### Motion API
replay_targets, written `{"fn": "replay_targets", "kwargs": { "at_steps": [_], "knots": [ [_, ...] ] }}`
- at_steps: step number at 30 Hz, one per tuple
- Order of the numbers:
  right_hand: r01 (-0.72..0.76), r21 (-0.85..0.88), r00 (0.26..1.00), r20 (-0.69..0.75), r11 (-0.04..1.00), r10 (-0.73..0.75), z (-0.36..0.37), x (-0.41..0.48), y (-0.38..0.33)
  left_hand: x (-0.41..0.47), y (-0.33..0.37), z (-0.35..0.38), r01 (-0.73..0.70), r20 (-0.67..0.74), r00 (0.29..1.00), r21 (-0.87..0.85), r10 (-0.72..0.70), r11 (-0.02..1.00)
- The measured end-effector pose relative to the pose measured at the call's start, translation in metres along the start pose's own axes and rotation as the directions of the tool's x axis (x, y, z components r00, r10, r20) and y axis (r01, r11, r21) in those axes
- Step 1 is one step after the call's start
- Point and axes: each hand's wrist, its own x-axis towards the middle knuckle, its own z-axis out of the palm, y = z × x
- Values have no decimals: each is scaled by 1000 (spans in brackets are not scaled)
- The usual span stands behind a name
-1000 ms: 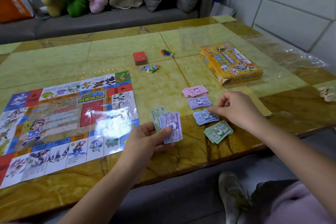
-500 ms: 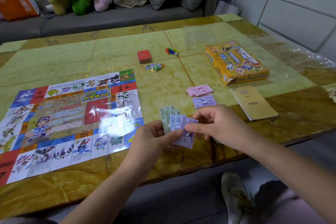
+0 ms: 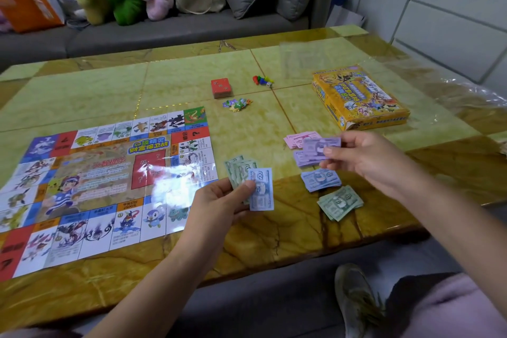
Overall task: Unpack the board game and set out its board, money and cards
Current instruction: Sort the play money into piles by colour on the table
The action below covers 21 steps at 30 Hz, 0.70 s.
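Note:
The game board point(image 3: 98, 181) lies unfolded on the left of the table. My left hand point(image 3: 219, 203) grips a small fan of play money point(image 3: 253, 184), a blue 500 note in front of green ones. My right hand point(image 3: 367, 162) pinches one purple note point(image 3: 319, 144) just above the purple pile point(image 3: 304, 158). Sorted piles lie in a column: pink point(image 3: 299, 138), purple, blue point(image 3: 319, 180), green point(image 3: 340, 202). A red card deck point(image 3: 220, 88) sits further back. The yellow game box point(image 3: 356, 99) stands at the right.
Coloured pawns and a die point(image 3: 262, 81) and a small heap of cut-out tokens point(image 3: 237, 104) lie behind the money. Clear plastic wrap point(image 3: 450, 93) covers the table's right side. A grey sofa point(image 3: 170, 33) with plush toys and bags runs along the far edge. My shoe point(image 3: 356, 299) is below the table.
My right hand took a purple note from the fan in my left hand and carried it right and back to over the purple pile. A blue note now fronts the fan.

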Motion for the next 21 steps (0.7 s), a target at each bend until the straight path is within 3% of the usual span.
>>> {"fn": "replay_targets", "kwargs": {
  "at_steps": [3, 9, 15, 21],
  "knots": [
    [-26, 9, 998, -53, 1000, 26, -10, 13, 4, 1, 1, 0, -5, -21, 1000, -26, 5, 1000],
    [-2, -375, 993, -109, 927, -42, -10, 27, 5, 1, 0, -2, -16, -19, 1000, -22, 16, 1000],
    [-66, -437, 992, -126, 897, 11, -4, 38, 2, 2, 2, -5, -13, -11, 1000, -31, 12, 999],
    [-119, -635, 985, -171, 763, 11, -2, 49, 13, 4, 1, -6, -15, -7, 1000, -28, 15, 999]
  ]
}}
